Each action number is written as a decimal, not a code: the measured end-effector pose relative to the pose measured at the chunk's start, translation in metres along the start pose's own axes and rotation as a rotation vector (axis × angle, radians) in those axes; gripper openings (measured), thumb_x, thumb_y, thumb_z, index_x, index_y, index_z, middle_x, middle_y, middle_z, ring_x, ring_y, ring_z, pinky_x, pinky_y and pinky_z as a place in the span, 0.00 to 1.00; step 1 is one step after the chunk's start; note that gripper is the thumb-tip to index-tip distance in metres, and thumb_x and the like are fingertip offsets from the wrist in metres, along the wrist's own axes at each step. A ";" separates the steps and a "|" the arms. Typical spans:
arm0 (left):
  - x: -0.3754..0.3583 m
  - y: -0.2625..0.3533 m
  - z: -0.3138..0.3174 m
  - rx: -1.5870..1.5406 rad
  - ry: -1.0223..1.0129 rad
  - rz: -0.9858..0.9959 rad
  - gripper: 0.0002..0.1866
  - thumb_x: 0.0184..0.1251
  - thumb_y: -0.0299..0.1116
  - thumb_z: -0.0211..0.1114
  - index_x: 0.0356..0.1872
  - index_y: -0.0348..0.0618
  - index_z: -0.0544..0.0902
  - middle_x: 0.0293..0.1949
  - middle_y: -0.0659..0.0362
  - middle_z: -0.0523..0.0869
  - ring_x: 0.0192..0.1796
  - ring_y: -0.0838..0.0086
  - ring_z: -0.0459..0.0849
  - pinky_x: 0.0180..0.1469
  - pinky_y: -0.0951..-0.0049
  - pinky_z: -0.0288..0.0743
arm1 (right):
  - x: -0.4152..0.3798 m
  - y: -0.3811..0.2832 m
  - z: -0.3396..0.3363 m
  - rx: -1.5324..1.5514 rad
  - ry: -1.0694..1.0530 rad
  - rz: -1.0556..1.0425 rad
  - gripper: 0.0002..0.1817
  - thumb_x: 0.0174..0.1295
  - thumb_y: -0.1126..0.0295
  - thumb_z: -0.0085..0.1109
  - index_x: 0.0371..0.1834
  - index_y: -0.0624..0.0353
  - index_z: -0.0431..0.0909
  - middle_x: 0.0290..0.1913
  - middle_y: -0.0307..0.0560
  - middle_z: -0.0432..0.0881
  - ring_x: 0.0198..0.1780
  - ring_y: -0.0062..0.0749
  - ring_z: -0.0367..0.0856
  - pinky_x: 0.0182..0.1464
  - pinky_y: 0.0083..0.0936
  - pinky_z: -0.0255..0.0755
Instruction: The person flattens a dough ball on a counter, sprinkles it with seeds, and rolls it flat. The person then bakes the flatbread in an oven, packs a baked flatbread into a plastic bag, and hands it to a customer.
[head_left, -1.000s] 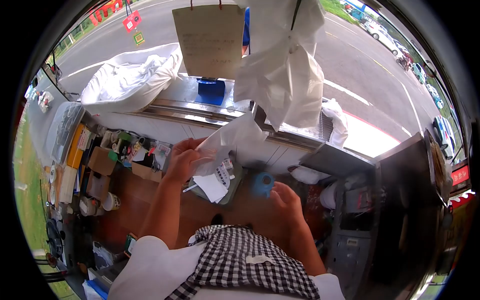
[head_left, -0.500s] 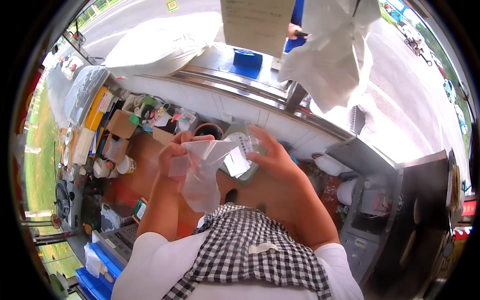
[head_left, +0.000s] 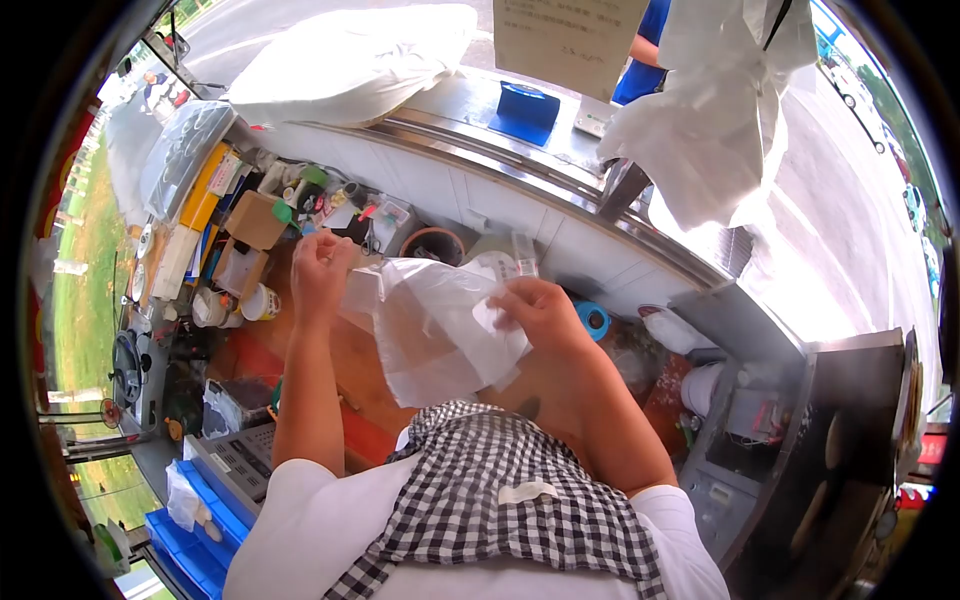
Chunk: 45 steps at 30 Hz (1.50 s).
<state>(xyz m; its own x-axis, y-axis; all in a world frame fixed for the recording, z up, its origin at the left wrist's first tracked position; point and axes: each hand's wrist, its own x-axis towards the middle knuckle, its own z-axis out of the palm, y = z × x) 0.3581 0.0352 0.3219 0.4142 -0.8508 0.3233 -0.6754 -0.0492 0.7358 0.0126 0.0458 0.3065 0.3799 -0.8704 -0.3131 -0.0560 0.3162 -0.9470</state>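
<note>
A thin, translucent white plastic bag (head_left: 440,325) hangs spread out between my two hands, in front of my checked apron. My left hand (head_left: 322,268) is closed, its fingers pinched at the bag's upper left edge; the exact hold is partly hidden. On the other side, my right hand (head_left: 540,315) grips the bag's right edge between thumb and fingers. Just beyond the bag, partly covered by it, a pale printed item (head_left: 495,263) shows.
A brown-rimmed bucket (head_left: 433,245) stands by the wall. Cardboard boxes (head_left: 255,220) and clutter fill the left side. A blue cylinder (head_left: 592,320) is beyond my right hand. A blue stand (head_left: 525,112) sits on the counter. Someone's arm (head_left: 645,52) shows outside, behind a hanging sheet (head_left: 565,45).
My hands have moved apart and the bag is stretched wider. My right hand, open and off the bag before, has closed on its edge. The view has shifted slightly.
</note>
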 end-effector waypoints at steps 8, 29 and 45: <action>-0.095 0.088 0.045 -0.326 -0.862 0.021 0.10 0.73 0.35 0.72 0.44 0.38 0.90 0.36 0.56 0.89 0.35 0.75 0.84 0.39 0.71 0.80 | -0.012 0.013 0.011 -0.092 0.145 -0.050 0.11 0.69 0.67 0.71 0.39 0.64 0.82 0.32 0.40 0.86 0.33 0.20 0.83 0.36 0.23 0.77; -0.078 0.073 0.077 -1.322 -0.909 -0.832 0.07 0.79 0.32 0.66 0.44 0.39 0.81 0.49 0.51 0.89 0.53 0.63 0.90 0.61 0.60 0.85 | -0.050 0.078 -0.046 0.096 0.883 -0.163 0.11 0.72 0.72 0.66 0.34 0.55 0.71 0.25 0.35 0.75 0.24 0.19 0.75 0.28 0.19 0.71; -0.064 0.162 0.078 -0.491 -1.258 0.299 0.16 0.71 0.39 0.72 0.46 0.38 0.80 0.46 0.47 0.86 0.51 0.51 0.86 0.53 0.57 0.78 | -0.081 0.032 0.008 -0.792 0.685 -0.473 0.26 0.62 0.70 0.73 0.63 0.61 0.79 0.62 0.56 0.83 0.62 0.54 0.84 0.61 0.42 0.79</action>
<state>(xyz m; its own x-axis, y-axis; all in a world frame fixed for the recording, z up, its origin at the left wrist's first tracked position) 0.1742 0.0408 0.3740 -0.7086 -0.7037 -0.0515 -0.2492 0.1813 0.9513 -0.0129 0.1298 0.3019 -0.0507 -0.9381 0.3425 -0.6989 -0.2117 -0.6832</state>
